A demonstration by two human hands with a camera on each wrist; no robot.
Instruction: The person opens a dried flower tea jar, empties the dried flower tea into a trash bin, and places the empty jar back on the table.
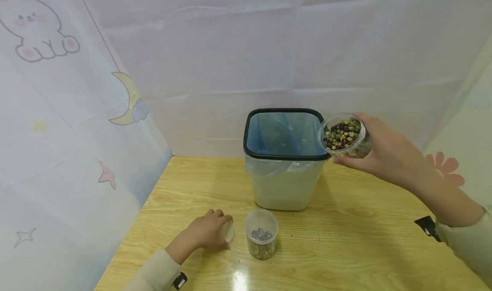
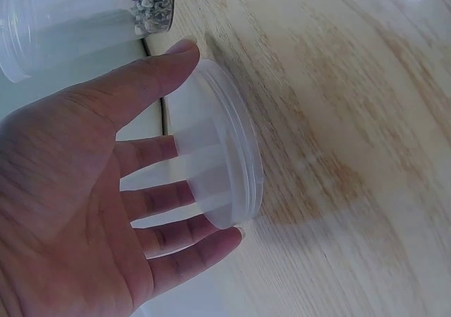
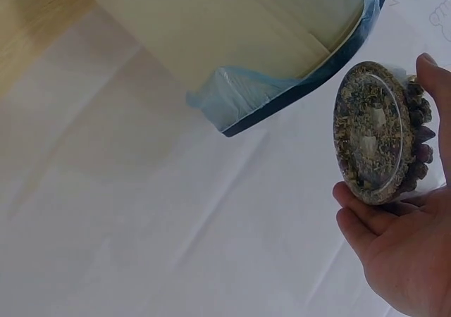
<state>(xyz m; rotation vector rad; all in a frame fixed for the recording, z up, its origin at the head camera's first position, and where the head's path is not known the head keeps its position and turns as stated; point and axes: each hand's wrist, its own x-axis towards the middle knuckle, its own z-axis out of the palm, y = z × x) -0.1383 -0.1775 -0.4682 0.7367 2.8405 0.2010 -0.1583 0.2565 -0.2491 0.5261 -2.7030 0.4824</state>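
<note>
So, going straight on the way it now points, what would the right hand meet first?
Likely the black rim of the pale, blue-lined bin, met by the clear round plastic jar in the right hand; depth between them is unclear.

In the head view the left hand hides part of the lid, the right hand part of its jar, and specks are too small to identify, while the right wrist view crops the bin.
</note>
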